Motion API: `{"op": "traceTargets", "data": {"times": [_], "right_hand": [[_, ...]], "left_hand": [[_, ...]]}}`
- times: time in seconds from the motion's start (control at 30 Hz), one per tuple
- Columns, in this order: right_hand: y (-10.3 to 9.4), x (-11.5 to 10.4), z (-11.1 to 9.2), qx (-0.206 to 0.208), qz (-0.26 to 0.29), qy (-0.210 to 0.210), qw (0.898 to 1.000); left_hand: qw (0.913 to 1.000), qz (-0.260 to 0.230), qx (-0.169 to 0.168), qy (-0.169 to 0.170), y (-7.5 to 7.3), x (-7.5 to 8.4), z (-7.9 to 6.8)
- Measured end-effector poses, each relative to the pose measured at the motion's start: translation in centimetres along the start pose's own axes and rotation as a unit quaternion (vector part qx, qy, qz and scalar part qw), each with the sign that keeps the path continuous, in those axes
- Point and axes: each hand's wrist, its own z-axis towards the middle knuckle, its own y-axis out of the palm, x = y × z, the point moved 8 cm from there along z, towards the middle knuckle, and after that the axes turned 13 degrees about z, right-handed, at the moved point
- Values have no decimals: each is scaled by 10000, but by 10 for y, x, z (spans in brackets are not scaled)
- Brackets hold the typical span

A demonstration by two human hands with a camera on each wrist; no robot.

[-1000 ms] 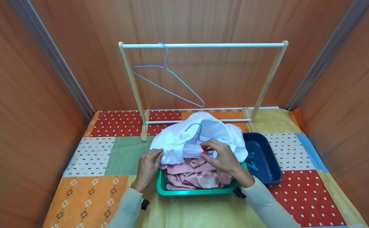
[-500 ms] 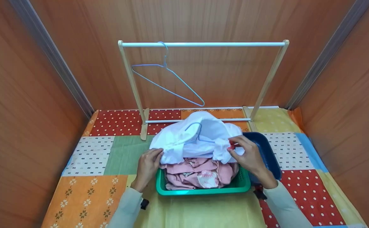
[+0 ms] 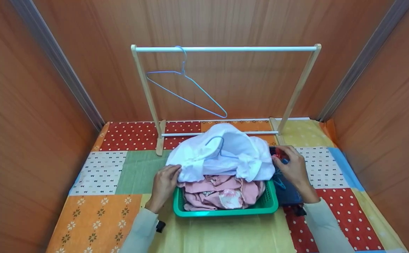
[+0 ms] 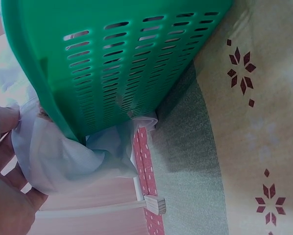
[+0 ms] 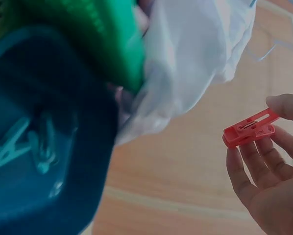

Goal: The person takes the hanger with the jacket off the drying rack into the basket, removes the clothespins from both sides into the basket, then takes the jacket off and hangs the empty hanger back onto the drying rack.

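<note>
A wire hanger (image 3: pixel 183 70) hung near the left end of a rack (image 3: pixel 246 49) standing along the far edge of the worktop (image 3: pixel 95 218), which was spread with a patchwork cloth. Below it, a person's left hand (image 3: pixel 164 184) pinched the left hem of a white garment (image 3: pixel 218 163), which lay draped over the far part of a green basket (image 3: pixel 225 213) at the middle of the worktop. The hook (image 3: pixel 222 144) of a second hanger stood up within the white folds, and pink clothing (image 3: pixel 222 193) filled the basket toward its near edge. Just beside the basket's right edge sat a navy tub (image 3: pixel 290 198), with light blue clothespins (image 5: pixel 41 144) on its floor. The right hand (image 3: pixel 293 168), above the tub's far end and apart from the garment, held a red clothespin (image 5: pixel 249 128) between thumb and fingers. Green fabric, bordered by an orange floral print, showed to the left of the basket.
</note>
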Motion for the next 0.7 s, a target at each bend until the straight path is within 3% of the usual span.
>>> {"op": "traceTargets", "data": {"times": [0.2, 0.33, 0.53, 0.7], "right_hand": [[-9, 39, 0, 189, -161, 1017, 9945], [-9, 66, -3, 20, -374, 1583, 9867], [0, 106, -12, -754, -719, 2421, 9646], [6, 126, -22, -1257, -857, 2931, 9439]], "left_hand": [[10000, 35, 16, 1, 0, 0, 0], [10000, 51, 44, 0, -1, 1, 0], [10000, 36, -11, -92, -1, -1, 0], [9999, 38, -49, -83, 0, 0, 0]]}}
